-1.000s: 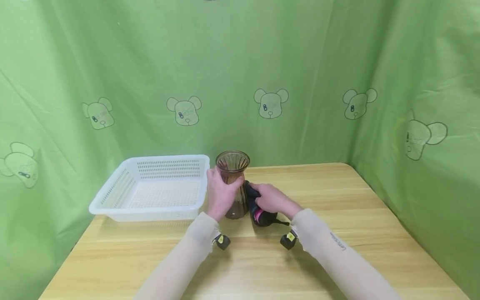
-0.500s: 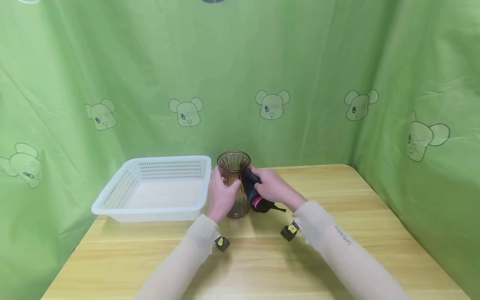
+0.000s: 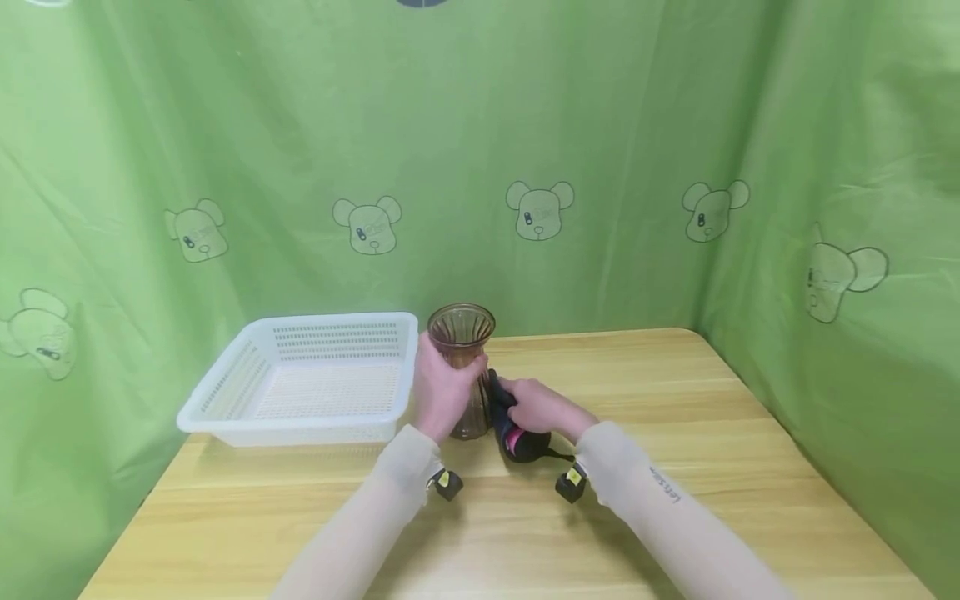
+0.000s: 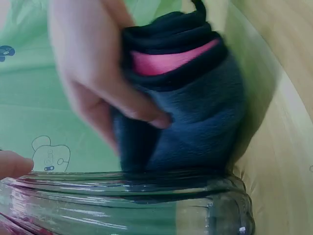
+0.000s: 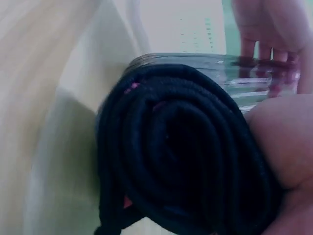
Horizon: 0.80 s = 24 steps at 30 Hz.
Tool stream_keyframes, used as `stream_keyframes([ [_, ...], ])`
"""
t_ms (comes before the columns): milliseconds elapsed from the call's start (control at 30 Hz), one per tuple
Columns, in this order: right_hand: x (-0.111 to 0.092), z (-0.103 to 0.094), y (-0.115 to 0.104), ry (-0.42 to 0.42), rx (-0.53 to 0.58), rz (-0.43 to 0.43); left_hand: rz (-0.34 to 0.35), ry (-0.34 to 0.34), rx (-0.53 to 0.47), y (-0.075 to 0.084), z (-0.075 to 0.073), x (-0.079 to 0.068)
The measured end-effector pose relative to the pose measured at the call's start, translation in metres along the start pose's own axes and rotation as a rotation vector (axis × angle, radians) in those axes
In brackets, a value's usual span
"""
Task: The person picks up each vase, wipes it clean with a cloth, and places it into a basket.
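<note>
A ribbed, brownish see-through glass vase (image 3: pixel 472 408) with a flared rim stands upright on the table. My left hand (image 3: pixel 444 387) grips it below the rim, thumb on the near side. At the vase's right side, my right hand (image 3: pixel 543 407) holds a rolled dark navy cloth (image 3: pixel 525 446) with pink showing inside and a thin strap hanging off. In the left wrist view the cloth (image 4: pixel 195 112) lies against the glass (image 4: pixel 122 205), low on its wall. Coiled layers of the cloth (image 5: pixel 171 142) fill the right wrist view and hide part of the vase.
A white plastic basket (image 3: pixel 300 429) with slotted walls stands to the left, close beside my left hand. The wooden table (image 3: pixel 675 467) reaches back to a green curtain (image 3: pixel 615 125) printed with bear heads, which also hangs along both sides.
The right hand slid the cloth up the vase's side toward the rim, then back down to its lower part. The left hand has kept its hold on the vase, which stays upright.
</note>
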State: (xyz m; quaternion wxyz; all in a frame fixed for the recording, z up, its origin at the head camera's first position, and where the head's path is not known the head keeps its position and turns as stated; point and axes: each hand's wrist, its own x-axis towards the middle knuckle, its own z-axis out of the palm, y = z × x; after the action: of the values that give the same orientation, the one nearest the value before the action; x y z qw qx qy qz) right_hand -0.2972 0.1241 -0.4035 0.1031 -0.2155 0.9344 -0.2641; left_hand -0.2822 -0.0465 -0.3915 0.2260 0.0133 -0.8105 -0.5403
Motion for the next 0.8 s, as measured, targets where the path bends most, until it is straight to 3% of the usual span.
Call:
stream_keyframes([
  [233,-0.006,-0.005,-0.003,0.029,0.071,0.026,-0.014,-0.024,-0.016,-0.001,0.000,-0.002],
  [433,-0.011,-0.026,-0.020,0.129,0.081,-0.049,0.028,-0.017,0.021,-0.003,-0.002,-0.001],
  [633,-0.010,-0.044,-0.034,0.232,0.050,-0.081,0.010,-0.041,-0.004,-0.002,-0.003,-0.001],
  [800,-0.001,-0.037,-0.030,0.207,0.038,-0.108,-0.009,-0.051,0.011,-0.002,-0.004,-0.002],
])
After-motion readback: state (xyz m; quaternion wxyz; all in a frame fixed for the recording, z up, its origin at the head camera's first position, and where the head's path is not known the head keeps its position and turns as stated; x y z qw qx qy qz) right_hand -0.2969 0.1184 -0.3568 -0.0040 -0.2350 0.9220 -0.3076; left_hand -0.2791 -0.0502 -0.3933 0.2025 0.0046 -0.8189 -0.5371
